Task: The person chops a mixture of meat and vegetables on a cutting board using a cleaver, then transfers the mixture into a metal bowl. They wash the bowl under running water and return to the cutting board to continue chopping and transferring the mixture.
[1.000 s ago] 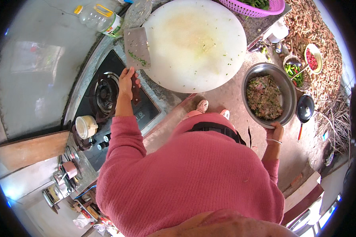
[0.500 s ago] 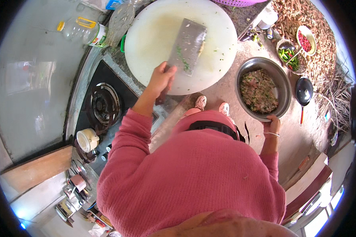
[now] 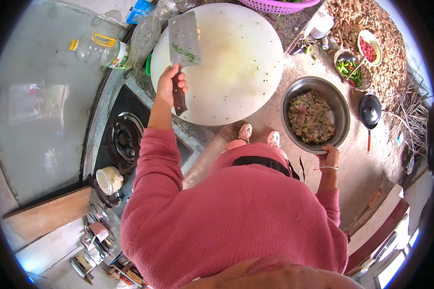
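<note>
Wrapped round the dark wooden handle of a cleaver (image 3: 184, 36), my left hand (image 3: 171, 84) is closed. The broad blade lies flat over the left part of a large round white cutting board (image 3: 236, 62), with green herb bits stuck to its face. More green scraps dot the board. Out to the right, my right hand (image 3: 329, 158) grips the near rim of a deep metal bowl (image 3: 341, 103), its fingers partly hidden by the wall. Inside the bowl sits minced meat (image 3: 311, 118) mixed with chopped greens.
Left of the board are a clear oil bottle (image 3: 99, 48) and a gas burner (image 3: 127, 137) with a cream-coloured jar (image 3: 109, 180) nearby. At far right, a basket of peppers (image 3: 349, 70), a bowl of red chillies (image 3: 370, 49) and a black pan (image 3: 370, 111) stand on the floor. A purple basket (image 3: 279, 6) is beyond the board.
My left hand has carried the cleaver leftward across the board, and its blade now points more straight away from me. The bowl in my right hand has shifted slightly left.
</note>
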A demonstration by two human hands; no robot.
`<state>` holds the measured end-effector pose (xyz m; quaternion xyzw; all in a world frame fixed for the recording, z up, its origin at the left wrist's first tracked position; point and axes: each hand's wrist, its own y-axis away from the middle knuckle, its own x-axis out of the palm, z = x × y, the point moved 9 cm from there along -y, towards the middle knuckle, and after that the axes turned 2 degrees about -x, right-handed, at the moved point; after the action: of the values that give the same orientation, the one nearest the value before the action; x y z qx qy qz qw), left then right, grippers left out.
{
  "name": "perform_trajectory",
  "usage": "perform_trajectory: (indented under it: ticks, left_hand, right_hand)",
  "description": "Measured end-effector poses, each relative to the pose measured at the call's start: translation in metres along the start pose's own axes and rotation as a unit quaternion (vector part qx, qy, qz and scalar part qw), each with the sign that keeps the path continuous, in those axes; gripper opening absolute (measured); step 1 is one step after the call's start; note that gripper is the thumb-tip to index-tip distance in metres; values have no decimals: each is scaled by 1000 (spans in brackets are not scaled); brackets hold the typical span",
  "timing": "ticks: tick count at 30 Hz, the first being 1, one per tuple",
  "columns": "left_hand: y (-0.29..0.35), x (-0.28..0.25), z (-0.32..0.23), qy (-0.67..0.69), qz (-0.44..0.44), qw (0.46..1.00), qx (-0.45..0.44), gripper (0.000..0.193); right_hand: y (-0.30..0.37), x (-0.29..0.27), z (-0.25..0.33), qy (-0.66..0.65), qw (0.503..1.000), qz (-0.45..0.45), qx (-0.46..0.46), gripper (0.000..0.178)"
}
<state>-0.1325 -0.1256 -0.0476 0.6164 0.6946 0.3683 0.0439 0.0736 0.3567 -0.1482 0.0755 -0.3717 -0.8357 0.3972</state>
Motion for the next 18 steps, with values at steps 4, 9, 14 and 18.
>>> perform_trajectory:
  ticks: [4,9,14,18]
  left_hand:
    - [8,9,-13,-10,12,1000,22,17]
    - [39,76,-8,-65,133,989,5,15]
    - [64,166,45,-131,283,945,-99,17]
    - [72,222,95,-264,355,888,-125,13]
  right_hand:
    - [2,8,-3,3,1000,9,-1,11]
    - [10,6,6,9,999,-46,-13,10]
    - [32,14,39,-43,992,-42,-114,10]
    - [46,23,53,-70,990,-3,-126,16]
